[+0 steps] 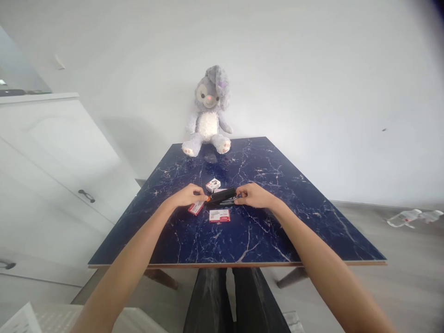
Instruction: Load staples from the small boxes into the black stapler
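A black stapler [223, 196] with an orange tip at its left end lies over the middle of the table, a shiny metal strip showing along its lower side. My left hand [189, 195] pinches the orange end between thumb and fingers. At the opposite end, my right hand [255, 195] has its fingers closed on the stapler, with a small dark blue bit at the fingertips. Close around are a white small box [212, 185] behind, a red-and-white box [196, 208] under the left hand's fingers, and a flat white-and-red box [219, 215] in front. Another pale box is partly hidden behind the stapler.
The dark blue marbled table [256, 236] stands against a white wall. A grey plush rabbit [208, 122] sits at its far edge. To the left is a white cabinet [58, 185] with dark handles. Clear plastic items [405, 218] lie on the floor at right.
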`<action>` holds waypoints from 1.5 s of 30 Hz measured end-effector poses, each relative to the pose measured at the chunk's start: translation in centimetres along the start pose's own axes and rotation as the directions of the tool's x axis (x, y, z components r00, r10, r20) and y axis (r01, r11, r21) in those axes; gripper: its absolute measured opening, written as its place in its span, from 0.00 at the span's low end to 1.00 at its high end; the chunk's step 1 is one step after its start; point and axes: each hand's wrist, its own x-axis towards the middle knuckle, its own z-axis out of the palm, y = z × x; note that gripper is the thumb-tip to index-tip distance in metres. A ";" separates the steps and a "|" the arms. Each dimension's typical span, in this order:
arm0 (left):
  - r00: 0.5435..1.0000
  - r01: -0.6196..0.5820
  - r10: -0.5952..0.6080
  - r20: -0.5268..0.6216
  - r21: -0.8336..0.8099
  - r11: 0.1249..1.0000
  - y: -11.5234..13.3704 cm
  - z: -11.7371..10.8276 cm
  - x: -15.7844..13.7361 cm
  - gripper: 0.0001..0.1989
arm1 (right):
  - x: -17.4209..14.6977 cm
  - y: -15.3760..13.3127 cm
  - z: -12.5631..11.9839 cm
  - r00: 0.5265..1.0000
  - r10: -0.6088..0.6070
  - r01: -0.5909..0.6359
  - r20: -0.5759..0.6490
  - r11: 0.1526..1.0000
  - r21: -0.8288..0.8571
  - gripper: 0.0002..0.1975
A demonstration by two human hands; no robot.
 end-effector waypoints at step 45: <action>0.950 0.090 -0.171 -0.261 -0.295 0.951 -0.4 1.5 -0.4 0.20 | -1.8 6.6 -3.1 0.810 0.488 -0.146 -0.326 0.705 0.694 0.09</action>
